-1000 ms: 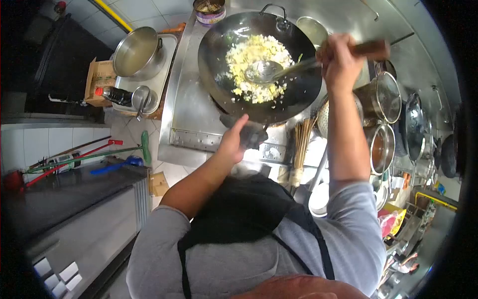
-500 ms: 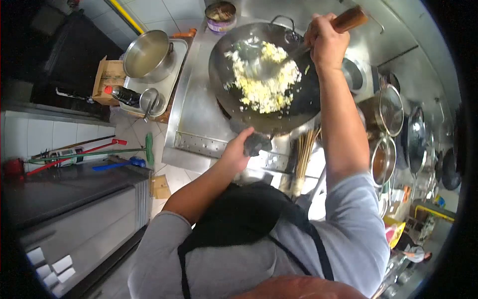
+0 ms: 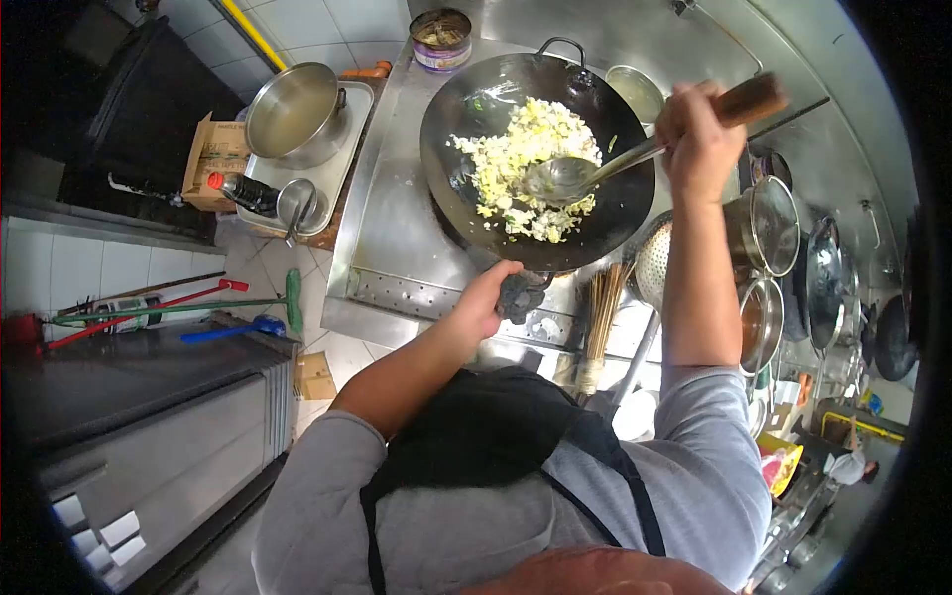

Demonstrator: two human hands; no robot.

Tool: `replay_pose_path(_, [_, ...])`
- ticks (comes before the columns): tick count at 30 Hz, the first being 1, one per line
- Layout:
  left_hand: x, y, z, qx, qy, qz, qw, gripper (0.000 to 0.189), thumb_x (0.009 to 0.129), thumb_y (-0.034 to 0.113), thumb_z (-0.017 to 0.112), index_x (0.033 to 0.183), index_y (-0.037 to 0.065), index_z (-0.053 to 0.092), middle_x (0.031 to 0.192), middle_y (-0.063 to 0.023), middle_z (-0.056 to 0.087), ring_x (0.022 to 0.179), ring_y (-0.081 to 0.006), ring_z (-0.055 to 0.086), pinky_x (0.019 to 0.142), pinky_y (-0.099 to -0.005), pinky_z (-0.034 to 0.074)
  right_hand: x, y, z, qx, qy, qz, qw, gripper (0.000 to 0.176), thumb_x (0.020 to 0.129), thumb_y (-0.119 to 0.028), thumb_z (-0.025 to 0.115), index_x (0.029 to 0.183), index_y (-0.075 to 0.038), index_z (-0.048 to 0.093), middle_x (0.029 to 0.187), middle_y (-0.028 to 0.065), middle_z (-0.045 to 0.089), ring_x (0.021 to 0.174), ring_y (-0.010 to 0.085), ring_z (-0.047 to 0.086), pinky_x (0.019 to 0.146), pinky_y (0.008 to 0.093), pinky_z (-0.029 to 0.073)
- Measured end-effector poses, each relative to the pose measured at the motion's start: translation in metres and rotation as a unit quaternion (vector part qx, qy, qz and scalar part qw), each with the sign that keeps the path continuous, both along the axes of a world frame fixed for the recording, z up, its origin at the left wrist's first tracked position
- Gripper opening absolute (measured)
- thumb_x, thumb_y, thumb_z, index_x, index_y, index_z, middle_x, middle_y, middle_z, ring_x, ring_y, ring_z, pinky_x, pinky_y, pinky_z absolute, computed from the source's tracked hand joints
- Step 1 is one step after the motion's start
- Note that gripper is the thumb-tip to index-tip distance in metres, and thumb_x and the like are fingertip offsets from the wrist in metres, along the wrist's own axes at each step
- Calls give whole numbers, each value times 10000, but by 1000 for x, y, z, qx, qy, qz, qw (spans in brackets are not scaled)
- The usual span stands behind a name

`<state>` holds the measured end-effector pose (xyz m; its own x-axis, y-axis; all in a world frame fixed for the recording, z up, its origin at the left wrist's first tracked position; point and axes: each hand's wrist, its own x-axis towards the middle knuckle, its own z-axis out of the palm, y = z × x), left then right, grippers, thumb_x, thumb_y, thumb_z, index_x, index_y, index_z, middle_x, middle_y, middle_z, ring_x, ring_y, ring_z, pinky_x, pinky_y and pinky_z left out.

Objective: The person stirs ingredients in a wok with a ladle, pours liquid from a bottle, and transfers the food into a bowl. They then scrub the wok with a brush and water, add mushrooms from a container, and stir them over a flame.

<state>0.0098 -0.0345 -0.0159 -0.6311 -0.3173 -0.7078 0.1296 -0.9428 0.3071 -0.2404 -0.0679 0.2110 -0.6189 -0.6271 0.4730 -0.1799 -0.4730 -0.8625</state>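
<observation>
A black wok (image 3: 444,183) sits on the steel stove with chopped white and yellow food, like egg fried rice (image 3: 543,127), in it. My right hand (image 3: 702,144) is wrapped round the wooden-handled shaft of a ladle (image 3: 563,179), whose metal bowl rests in the food near the middle of the wok. At the wok's near rim, my left hand (image 3: 484,302) grips a dark cloth (image 3: 520,297); any handle beneath it is hidden. A second loop handle (image 3: 563,42) stands up on the wok's far rim.
A bamboo brush (image 3: 598,332) and a perforated strainer (image 3: 653,266) lie right of the wok. Leftward, a tray (image 3: 349,164) carries a steel pot (image 3: 293,114), a dark bottle (image 3: 248,191) and a small ladle. An open tin (image 3: 440,40) stands behind. Strainers and pans line the right side.
The ladle's bowl has come from the far left of the food toward its middle right. My right hand has moved right and down, and the wok has shifted slightly right.
</observation>
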Motion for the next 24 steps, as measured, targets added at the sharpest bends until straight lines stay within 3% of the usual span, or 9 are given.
replay_pose_path(7, [-5,-3,-16,3,34,36,999,133,900,185,631,919,55,653,819,-90,685,687,-223,658,564,-385,534,-3,-31,-24,23,-117,-16,993,218,846,-59,655,673,-54,522,565,40,508,428,158,490,436,306,416])
replay_pose_path(12, [42,35,50,-60,-16,-6,998,235,933,173,545,1048,-3,649,942,-123,706,844,-243,694,764,-408,571,84,57,58,39,-95,-33,994,291,885,-113,671,698,-123,448,571,-6,385,429,110,355,440,265,292])
replay_pose_path(15, [63,77,72,-62,15,96,993,293,983,204,454,1094,11,645,973,-100,698,882,-209,678,778,-375,553,104,119,83,-32,-11,118,992,254,922,-98,578,720,-104,425,566,-12,368,404,100,389,362,253,263])
replay_pose_path(18, [42,45,72,-86,-68,-8,994,221,913,210,557,924,33,689,795,-67,692,627,-159,638,567,-327,486,71,74,19,71,337,-198,918,70,886,-79,636,839,-33,613,611,27,491,453,141,467,429,307,404])
replay_pose_path(19, [33,41,48,-104,-31,12,994,269,933,245,535,886,34,695,766,-69,683,611,-145,602,535,-300,428,73,51,-2,86,181,-177,964,147,814,-45,686,956,-81,679,645,28,521,537,157,539,501,310,444])
replay_pose_path(20, [33,46,62,-93,-19,21,995,245,929,221,537,923,32,692,794,-74,689,654,-157,629,571,-306,464,33,24,-43,56,394,-188,898,270,767,-20,691,1007,-142,701,687,22,556,609,171,585,542,302,448])
replay_pose_path(21, [32,51,78,-80,-7,27,996,227,926,197,540,960,30,690,822,-79,695,698,-170,655,606,-311,501,63,14,-36,-25,31,-123,992,232,862,-159,707,746,-99,515,620,-11,530,485,129,507,465,264,406])
replay_pose_path(23, [59,86,50,-37,-30,52,997,206,895,114,566,1048,21,669,925,-93,708,824,-210,693,728,-353,561,45,43,-12,-38,628,-342,698,162,814,-13,664,970,-56,667,718,52,568,599,183,574,556,306,454])
replay_pose_path(24, [76,104,35,-63,5,100,993,227,870,55,588,1083,-1,643,1000,-105,702,910,-237,701,826,-402,577,64,68,0,17,391,-184,902,30,873,-18,611,859,1,593,700,83,539,577,191,544,542,312,444])
